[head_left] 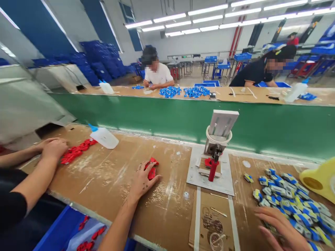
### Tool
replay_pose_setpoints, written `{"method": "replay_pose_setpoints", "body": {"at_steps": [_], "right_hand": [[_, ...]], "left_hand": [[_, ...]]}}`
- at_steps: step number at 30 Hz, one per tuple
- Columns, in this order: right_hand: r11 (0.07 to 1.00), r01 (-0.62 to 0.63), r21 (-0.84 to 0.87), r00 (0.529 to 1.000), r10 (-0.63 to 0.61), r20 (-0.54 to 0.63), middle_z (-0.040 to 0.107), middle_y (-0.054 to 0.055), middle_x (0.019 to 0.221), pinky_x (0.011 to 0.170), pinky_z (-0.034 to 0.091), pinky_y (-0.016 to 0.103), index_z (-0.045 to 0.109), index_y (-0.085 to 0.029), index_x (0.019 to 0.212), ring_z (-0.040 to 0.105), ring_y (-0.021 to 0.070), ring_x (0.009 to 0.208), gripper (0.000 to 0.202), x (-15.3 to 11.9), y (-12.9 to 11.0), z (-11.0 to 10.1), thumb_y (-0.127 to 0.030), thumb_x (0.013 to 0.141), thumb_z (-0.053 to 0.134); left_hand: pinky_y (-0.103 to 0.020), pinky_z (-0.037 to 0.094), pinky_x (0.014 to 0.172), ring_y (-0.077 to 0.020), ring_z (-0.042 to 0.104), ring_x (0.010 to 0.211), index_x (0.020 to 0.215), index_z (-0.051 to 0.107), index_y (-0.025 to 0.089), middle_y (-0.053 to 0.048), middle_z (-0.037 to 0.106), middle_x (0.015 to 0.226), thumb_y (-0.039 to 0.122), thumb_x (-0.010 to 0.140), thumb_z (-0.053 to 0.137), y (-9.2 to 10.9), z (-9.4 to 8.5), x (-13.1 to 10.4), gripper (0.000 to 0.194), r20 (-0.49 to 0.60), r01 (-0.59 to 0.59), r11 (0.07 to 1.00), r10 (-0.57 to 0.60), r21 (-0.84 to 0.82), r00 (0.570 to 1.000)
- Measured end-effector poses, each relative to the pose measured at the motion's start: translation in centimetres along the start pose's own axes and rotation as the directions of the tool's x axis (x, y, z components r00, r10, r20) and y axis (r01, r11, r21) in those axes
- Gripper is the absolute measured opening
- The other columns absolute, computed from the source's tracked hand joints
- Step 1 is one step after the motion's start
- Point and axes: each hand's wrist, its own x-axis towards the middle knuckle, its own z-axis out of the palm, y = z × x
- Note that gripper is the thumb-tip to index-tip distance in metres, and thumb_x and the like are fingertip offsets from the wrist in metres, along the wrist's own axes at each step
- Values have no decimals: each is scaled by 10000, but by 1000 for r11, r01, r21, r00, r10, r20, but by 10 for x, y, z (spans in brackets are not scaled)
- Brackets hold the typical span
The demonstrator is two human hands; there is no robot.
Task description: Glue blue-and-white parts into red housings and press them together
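My left hand lies on the cardboard-covered table with its fingers spread around a few red pieces. At the lower right, my right hand has its fingers apart at the edge of a pile of blue, white and yellow pieces; part of the pile is hidden behind it. Between the hands, a clamp with a red handle stands on a white board, with a red piece in it. In front of the clamp lie cotton swabs and a small clear cup.
A neighbour's hands rest beside a row of red pieces at the left. A white bottle lies near the green divider. A yellow container is far right. A blue bin sits below the table edge.
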Motion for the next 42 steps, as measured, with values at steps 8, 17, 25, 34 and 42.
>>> {"method": "replay_pose_setpoints", "body": {"at_steps": [8,17,25,34,42], "right_hand": [[936,-189,296,944,90,318,772,65,821,714,613,327,792,-271,1031,730,241,741,298,10,-70,27,-496,890,658],[918,-249,307,912,116,394,740,57,792,755,579,334,796,-243,1015,694,230,745,253,6,-82,46,-416,876,675],[924,-257,284,920,145,363,729,62,785,701,548,314,780,-206,984,677,208,703,242,4,-89,50,-390,935,630],[949,-37,312,978,-31,208,733,60,741,604,536,268,771,-218,835,689,184,662,267,13,-95,43,-359,989,604],[948,-55,313,994,23,107,715,45,654,537,540,260,760,-222,768,678,183,574,320,10,-94,29,-416,979,616]], "left_hand": [[-572,456,1052,-416,537,1253,1175,725,243,-173,618,1304,421,853,644,41,6,-6,377,-73,-93,988,103,122,992],[-516,474,980,-344,639,1108,991,771,290,-113,723,1203,232,922,522,45,-2,-19,264,2,-251,957,253,143,967],[-403,578,890,-258,680,958,894,747,248,-75,687,998,463,843,713,71,11,-43,223,-211,-187,837,88,-514,973],[-267,568,562,-175,694,681,971,769,176,-91,758,933,571,778,789,158,15,-83,441,360,325,-201,-178,-924,916],[-294,582,685,-201,709,774,1104,774,210,-44,723,892,382,654,917,170,15,-111,502,432,433,-85,22,-898,901]]}}
